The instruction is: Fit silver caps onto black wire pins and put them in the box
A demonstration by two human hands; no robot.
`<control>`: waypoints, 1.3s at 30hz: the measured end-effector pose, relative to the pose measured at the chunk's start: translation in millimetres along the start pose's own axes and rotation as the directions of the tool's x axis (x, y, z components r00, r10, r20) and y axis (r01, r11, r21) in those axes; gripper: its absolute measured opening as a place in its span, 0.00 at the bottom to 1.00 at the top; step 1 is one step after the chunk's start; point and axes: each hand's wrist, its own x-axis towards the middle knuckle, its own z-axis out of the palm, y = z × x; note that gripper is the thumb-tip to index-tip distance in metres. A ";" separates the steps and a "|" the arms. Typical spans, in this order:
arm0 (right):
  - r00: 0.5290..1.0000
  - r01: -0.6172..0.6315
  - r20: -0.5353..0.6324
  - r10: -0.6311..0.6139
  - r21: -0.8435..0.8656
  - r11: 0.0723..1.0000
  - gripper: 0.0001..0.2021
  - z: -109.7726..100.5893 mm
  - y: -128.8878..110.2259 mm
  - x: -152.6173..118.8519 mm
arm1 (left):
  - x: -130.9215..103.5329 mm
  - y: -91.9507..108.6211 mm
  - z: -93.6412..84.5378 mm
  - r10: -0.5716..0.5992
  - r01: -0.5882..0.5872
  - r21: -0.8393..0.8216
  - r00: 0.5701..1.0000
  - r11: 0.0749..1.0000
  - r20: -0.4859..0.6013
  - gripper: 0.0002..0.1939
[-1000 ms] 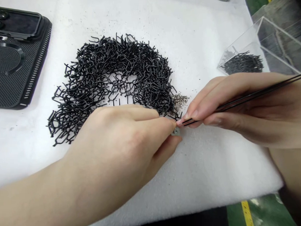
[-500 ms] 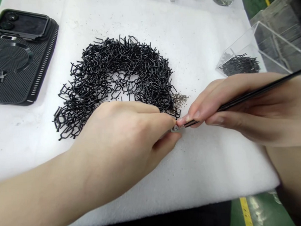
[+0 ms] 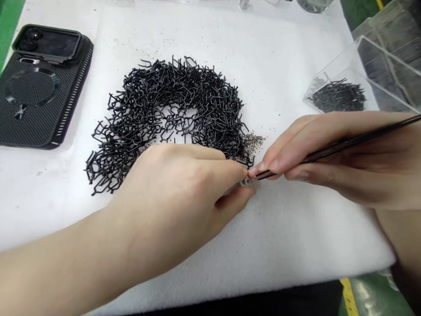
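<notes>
My left hand (image 3: 187, 186) is closed, thumb and index finger pinching a small clear and silvery piece (image 3: 246, 181). Its exact kind is too small to make out, and my fingers cover most of it. In my right hand (image 3: 352, 171) a pair of thin black tweezers (image 3: 355, 143) is held like a pen, with the tips at that piece. Just behind my left hand lies a curved mass of joined black branching sticks (image 3: 218, 102); one end comes close to my fingertips. A small heap of brownish metallic grains (image 3: 254, 141) lies beside it.
A black phone in a ridged case (image 3: 39, 108) lies at the left. At the right, a clear box (image 3: 383, 55) holds loose black sticks (image 3: 339, 96). A glass jar (image 3: 313, 1) and a small silvery object (image 3: 244, 1) stand at the back of the white foam-like surface (image 3: 286, 247).
The view has shifted a little, so surrounding things sit slightly lower and farther right. Both hands stay together at the small piece, the tweezer tips still at it.
</notes>
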 end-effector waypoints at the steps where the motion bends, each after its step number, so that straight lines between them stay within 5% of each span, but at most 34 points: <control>1: 1.000 0.006 0.003 -0.006 0.007 1.000 0.07 -0.3 0.5 0.2 | 0.2 0.0 0.1 0.005 -0.005 -0.003 1.000 1.000 0.001 0.17; 9: 1.000 -0.023 -0.013 0.023 -0.011 1.000 0.06 -0.5 -0.1 -0.4 | -1.2 -3.8 5.5 0.004 -0.004 -0.009 1.000 1.000 0.003 0.17; 18: 1.000 -0.011 -0.003 0.011 -0.037 0.999 0.07 -0.5 -0.4 -1.3 | 8.5 -4.3 1.4 -0.182 0.189 -0.080 0.980 0.979 0.081 0.14; 29: 1.000 -0.002 -0.003 0.002 -0.016 1.000 0.07 1.1 1.7 1.0 | -2.9 -2.2 0.9 -0.011 0.011 -0.016 1.000 1.000 0.014 0.18; 35: 0.961 0.029 -0.277 -0.025 0.010 1.000 0.02 2.5 -1.2 0.7 | -1.4 -5.0 2.8 0.020 -0.020 -0.020 1.000 1.000 -0.012 0.11; 39: 0.915 0.076 -0.349 -0.202 -0.342 0.937 0.01 -2.3 -6.5 -0.9 | -2.1 -4.8 3.7 0.005 -0.005 -0.033 1.000 0.999 -0.003 0.03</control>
